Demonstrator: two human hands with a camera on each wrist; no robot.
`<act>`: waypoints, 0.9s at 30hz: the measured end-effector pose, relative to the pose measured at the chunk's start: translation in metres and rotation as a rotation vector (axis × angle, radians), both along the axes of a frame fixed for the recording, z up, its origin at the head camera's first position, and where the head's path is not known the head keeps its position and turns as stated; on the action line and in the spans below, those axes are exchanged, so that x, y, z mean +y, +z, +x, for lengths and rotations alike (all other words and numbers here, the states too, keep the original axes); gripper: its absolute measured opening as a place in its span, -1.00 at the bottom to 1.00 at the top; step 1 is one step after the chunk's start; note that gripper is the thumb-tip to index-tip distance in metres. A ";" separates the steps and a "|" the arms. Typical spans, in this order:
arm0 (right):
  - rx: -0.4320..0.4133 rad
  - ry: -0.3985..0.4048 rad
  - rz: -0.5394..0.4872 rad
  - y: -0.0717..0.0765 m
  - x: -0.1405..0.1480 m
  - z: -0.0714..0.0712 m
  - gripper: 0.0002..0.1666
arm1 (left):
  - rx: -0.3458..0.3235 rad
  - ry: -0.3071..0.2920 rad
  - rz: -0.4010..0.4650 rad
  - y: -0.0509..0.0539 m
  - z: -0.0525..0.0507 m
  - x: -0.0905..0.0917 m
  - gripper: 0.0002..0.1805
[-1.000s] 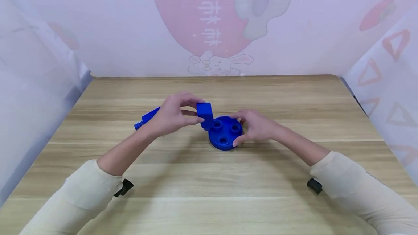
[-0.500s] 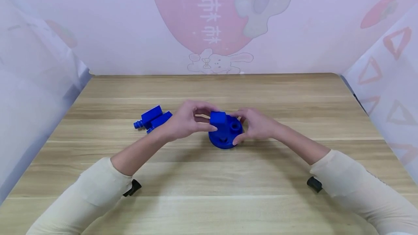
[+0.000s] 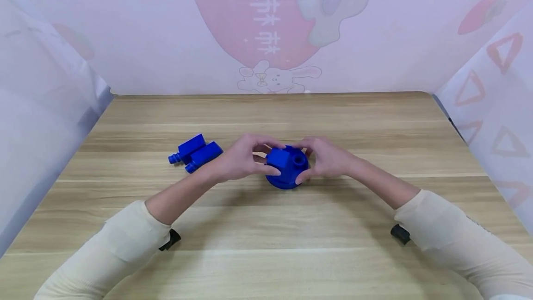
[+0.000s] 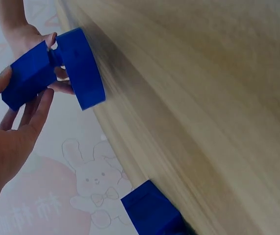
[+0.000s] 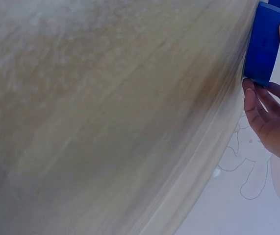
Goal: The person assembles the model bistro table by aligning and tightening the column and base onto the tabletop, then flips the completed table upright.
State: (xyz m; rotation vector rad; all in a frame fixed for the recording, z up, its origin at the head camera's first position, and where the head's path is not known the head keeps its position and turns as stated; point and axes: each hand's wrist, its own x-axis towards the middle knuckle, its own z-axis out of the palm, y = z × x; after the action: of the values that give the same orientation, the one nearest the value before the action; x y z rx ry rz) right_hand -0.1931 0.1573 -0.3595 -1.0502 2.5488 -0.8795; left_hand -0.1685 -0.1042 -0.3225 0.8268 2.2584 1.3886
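A blue block (image 3: 278,157) stands over the left part of a round blue base (image 3: 287,183) in the head view. My left hand (image 3: 243,159) holds this block between thumb and fingers. Seen from the left wrist, a narrower neck below the block (image 4: 29,76) meets the top of the base (image 4: 83,71). How deep its end sits is hidden. With thumb and fingers spread around the rim, my right hand (image 3: 326,157) grips the base's right side. One raised round socket (image 3: 299,159) shows to the right of the block.
Two more blue blocks with ribbed round ends, one farther back (image 3: 191,146) and one nearer (image 3: 205,155), lie side by side on the wooden table (image 3: 283,244) left of my hands. A printed wall (image 3: 166,36) rises behind the table.
My left hand has carried the block rightward and down onto the base, where it now stands lower than half a second ago. My right hand keeps its grip on the rim.
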 end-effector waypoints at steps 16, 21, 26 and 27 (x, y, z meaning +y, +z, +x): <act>-0.005 -0.004 -0.001 0.000 0.002 -0.001 0.02 | -0.107 0.184 0.081 -0.003 0.007 0.015 -0.45; -0.002 -0.002 -0.011 -0.001 0.002 -0.001 0.02 | -0.104 0.099 0.062 -0.003 0.003 0.018 -0.48; 0.006 -0.002 -0.015 0.000 0.002 -0.001 0.00 | -0.086 0.058 0.034 -0.007 0.000 0.024 -0.48; 0.008 -0.002 -0.016 0.000 0.002 -0.001 0.00 | -0.078 0.058 0.028 -0.008 0.000 0.025 -0.46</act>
State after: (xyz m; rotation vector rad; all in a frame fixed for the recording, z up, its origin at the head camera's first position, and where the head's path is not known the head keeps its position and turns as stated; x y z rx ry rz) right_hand -0.1939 0.1593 -0.3595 -1.0585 2.5540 -0.8991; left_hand -0.1681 -0.0792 -0.3300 0.7083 2.2253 1.4552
